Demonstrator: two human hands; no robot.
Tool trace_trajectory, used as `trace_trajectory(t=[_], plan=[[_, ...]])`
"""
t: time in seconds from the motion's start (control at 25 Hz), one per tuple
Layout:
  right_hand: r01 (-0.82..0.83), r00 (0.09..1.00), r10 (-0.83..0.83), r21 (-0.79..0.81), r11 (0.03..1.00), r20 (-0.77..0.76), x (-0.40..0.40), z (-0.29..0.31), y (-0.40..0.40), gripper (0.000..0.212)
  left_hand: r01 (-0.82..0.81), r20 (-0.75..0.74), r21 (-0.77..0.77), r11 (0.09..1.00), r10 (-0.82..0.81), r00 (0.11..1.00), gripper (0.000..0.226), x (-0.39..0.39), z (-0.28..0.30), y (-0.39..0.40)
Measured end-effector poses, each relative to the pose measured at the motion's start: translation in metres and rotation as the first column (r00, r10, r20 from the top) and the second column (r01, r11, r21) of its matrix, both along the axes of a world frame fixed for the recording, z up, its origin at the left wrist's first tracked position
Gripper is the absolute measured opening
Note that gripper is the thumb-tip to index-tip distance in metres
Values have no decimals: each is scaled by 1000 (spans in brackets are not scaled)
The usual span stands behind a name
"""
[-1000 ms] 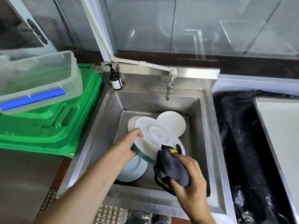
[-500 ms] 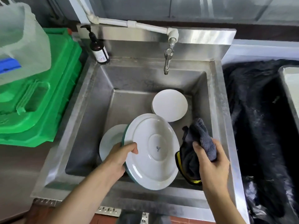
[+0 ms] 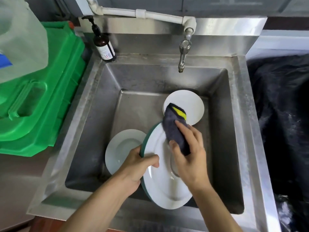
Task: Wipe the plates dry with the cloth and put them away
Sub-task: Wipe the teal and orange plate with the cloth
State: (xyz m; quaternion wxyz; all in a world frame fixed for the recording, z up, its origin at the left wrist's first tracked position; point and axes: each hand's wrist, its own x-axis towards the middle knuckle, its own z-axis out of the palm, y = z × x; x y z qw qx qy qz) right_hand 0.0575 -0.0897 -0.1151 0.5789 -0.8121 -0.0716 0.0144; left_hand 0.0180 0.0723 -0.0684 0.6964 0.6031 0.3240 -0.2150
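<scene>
Over the steel sink (image 3: 93, 104) my left hand (image 3: 135, 166) grips the left rim of a white plate with a green edge (image 3: 163, 186), held tilted with its face up. My right hand (image 3: 189, 154) holds a dark grey cloth with a yellow patch (image 3: 175, 129) and presses it onto the plate's upper face. Two more white plates lie on the sink floor: one (image 3: 122, 153) at the left, partly behind the held plate, and one (image 3: 189, 102) at the back right, partly behind the cloth.
A tap (image 3: 183, 52) hangs over the sink's back. A brown pump bottle (image 3: 104, 46) stands at the back left corner. Green crates (image 3: 41, 91) with a clear tub (image 3: 20, 39) on top sit to the left. Black plastic sheeting (image 3: 280, 123) lies to the right.
The plate was turned from underside up to face up. My right hand moved from beside the plate onto its face with the cloth. The view dropped closer to the sink.
</scene>
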Motion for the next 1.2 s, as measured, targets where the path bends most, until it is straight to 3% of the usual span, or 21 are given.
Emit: trace_trajectory(t=[0.12,0.28,0.48,0.52,0.68,0.84,0.88,1.04,1.12,1.2], plan=[[-105,993,105,-11,994,44,-1,-17,0,52,-5,-16,0,1000,5,1000,35,6,-13,-1],[150,982,-152,-23,988,-115,26,-38,-9,47,22,-49,11,1000,-21,999,35,15,-28,1],[-161,983,158,23,987,92,5,-43,9,48,-44,1,-6,999,44,999,28,26,-45,6],[-157,983,155,18,987,102,12,-45,7,47,-40,3,-11,999,40,999,26,25,-46,8],[159,987,-159,6,987,-17,45,-43,11,45,-36,19,-6,999,36,999,36,27,-48,12],[-157,972,150,24,987,181,28,-26,39,44,-115,66,-16,993,116,991,33,34,-42,15],[-169,968,164,8,986,192,33,-23,40,44,-120,66,-13,993,120,991,31,35,-38,17],[160,987,-161,-26,987,-31,69,-11,39,46,-94,53,40,995,92,994,24,37,-26,20],[94,995,-92,-37,995,42,58,0,49,45,-119,81,58,991,114,990,23,39,-22,19],[-98,982,100,-20,995,159,38,10,58,43,-164,118,46,985,157,980,23,40,-20,19]])
